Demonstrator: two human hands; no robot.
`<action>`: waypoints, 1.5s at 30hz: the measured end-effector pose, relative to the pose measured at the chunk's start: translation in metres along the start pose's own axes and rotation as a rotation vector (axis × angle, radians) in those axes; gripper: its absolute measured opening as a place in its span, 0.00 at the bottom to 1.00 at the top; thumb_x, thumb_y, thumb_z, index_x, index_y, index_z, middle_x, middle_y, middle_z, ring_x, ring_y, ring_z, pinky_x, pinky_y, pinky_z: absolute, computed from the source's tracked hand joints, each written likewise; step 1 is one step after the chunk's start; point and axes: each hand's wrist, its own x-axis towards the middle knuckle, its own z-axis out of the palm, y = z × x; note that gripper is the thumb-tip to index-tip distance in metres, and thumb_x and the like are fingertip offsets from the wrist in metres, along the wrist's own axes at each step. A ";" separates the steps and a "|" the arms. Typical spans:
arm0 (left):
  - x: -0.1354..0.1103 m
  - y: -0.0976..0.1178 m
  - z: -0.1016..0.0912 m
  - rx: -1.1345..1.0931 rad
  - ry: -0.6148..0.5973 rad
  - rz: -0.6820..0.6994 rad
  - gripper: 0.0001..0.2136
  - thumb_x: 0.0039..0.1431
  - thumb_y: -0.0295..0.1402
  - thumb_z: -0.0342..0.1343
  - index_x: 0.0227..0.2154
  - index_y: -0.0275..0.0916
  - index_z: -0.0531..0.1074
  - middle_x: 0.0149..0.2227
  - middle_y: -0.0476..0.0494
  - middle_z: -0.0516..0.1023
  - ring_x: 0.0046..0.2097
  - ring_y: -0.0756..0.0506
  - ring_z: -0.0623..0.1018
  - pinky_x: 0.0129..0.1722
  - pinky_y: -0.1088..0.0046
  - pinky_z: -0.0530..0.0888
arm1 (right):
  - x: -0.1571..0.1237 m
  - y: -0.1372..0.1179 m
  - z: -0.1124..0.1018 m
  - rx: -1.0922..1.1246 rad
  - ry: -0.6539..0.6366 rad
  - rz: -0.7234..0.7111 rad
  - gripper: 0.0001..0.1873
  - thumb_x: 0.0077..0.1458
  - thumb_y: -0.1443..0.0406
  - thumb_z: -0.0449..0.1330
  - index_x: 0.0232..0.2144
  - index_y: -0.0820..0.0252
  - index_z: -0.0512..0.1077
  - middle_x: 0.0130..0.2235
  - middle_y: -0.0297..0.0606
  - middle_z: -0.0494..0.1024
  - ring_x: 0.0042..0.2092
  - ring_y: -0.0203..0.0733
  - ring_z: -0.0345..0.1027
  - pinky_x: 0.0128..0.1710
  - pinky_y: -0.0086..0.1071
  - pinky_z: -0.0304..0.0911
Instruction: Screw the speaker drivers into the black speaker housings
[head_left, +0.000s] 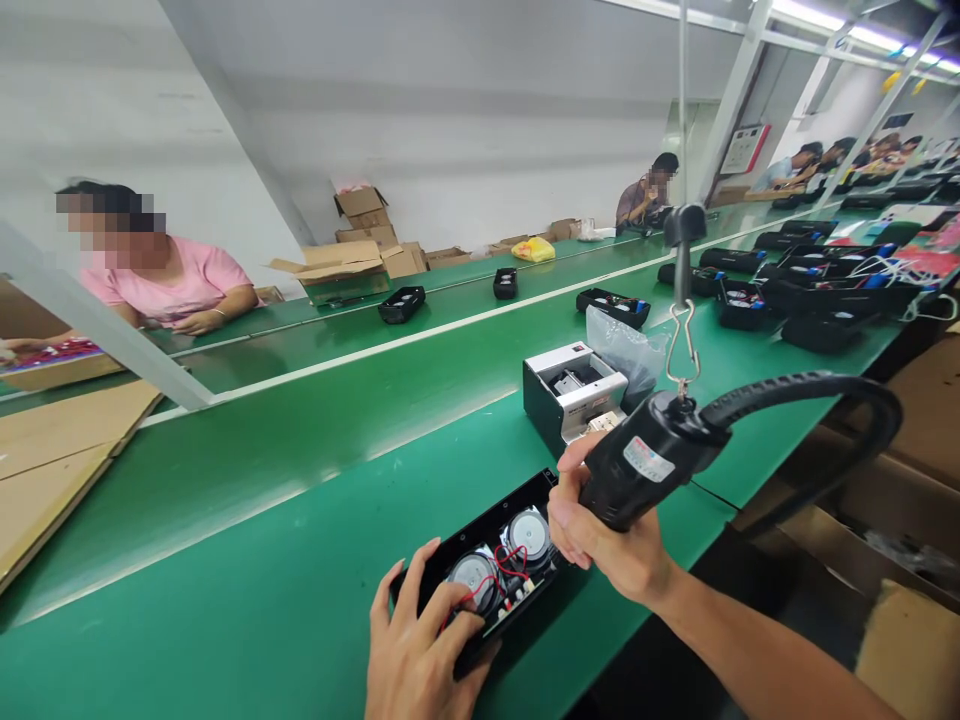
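Observation:
A black open speaker housing lies on the green belt near me, with two round silver drivers and red wires inside. My left hand rests on its near end, fingers curled over the edge and wires, holding it down. My right hand is wrapped round a black electric screwdriver, tilted down toward the housing's far end. The tool hangs from a metal hook and trails a thick black cable.
A grey-and-white box machine with a clear plastic bag stands just beyond the housing. More black housings lie along the belt and at the right. A person in pink sits across at the left; others work further back. Cardboard boxes sit at the right edge.

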 end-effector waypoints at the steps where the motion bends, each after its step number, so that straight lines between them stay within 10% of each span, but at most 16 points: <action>1: 0.000 0.001 0.000 -0.013 0.003 -0.010 0.06 0.55 0.32 0.68 0.32 0.50 0.76 0.37 0.52 0.83 0.64 0.30 0.70 0.63 0.50 0.58 | 0.000 0.002 0.000 0.000 0.001 0.000 0.13 0.66 0.62 0.65 0.47 0.48 0.64 0.23 0.19 0.66 0.17 0.29 0.54 0.18 0.25 0.55; 13: 0.000 -0.002 0.001 -0.011 -0.014 -0.042 0.05 0.54 0.31 0.66 0.30 0.49 0.76 0.36 0.51 0.82 0.63 0.30 0.72 0.60 0.50 0.60 | -0.004 0.004 0.004 -0.063 -0.084 -0.053 0.10 0.66 0.68 0.62 0.43 0.49 0.64 0.25 0.21 0.63 0.19 0.26 0.53 0.20 0.24 0.53; 21: 0.006 -0.020 0.003 0.114 0.066 0.183 0.09 0.49 0.39 0.71 0.30 0.51 0.76 0.32 0.52 0.81 0.56 0.32 0.75 0.55 0.56 0.62 | -0.005 -0.005 0.009 -0.228 -0.042 -0.015 0.13 0.58 0.67 0.65 0.42 0.52 0.66 0.25 0.24 0.67 0.23 0.31 0.59 0.23 0.29 0.60; 28: 0.012 -0.023 0.006 0.219 0.130 0.273 0.11 0.47 0.41 0.71 0.27 0.49 0.74 0.32 0.49 0.79 0.54 0.30 0.76 0.51 0.56 0.64 | 0.064 -0.037 -0.063 -0.363 0.515 -0.368 0.16 0.60 0.64 0.68 0.46 0.53 0.68 0.19 0.19 0.68 0.19 0.34 0.61 0.24 0.31 0.63; 33: 0.011 -0.014 0.013 0.205 0.099 0.210 0.10 0.48 0.40 0.71 0.30 0.49 0.75 0.34 0.50 0.80 0.56 0.29 0.75 0.52 0.55 0.64 | 0.084 -0.030 -0.096 -0.525 0.522 -0.283 0.13 0.57 0.62 0.70 0.37 0.55 0.67 0.17 0.21 0.69 0.18 0.34 0.61 0.24 0.32 0.61; 39: 0.006 0.005 0.013 0.036 0.080 -0.018 0.07 0.55 0.37 0.69 0.31 0.48 0.75 0.35 0.49 0.81 0.62 0.28 0.73 0.57 0.49 0.63 | 0.056 -0.035 -0.067 -0.309 0.171 -0.005 0.16 0.58 0.63 0.70 0.44 0.55 0.69 0.18 0.20 0.67 0.17 0.32 0.57 0.19 0.29 0.57; 45: 0.010 0.026 0.011 -0.102 0.026 -0.221 0.06 0.55 0.32 0.69 0.29 0.46 0.76 0.36 0.48 0.81 0.65 0.28 0.72 0.62 0.40 0.62 | 0.012 -0.033 0.002 0.089 0.018 -0.090 0.14 0.66 0.67 0.63 0.52 0.49 0.67 0.22 0.20 0.65 0.18 0.29 0.55 0.18 0.25 0.56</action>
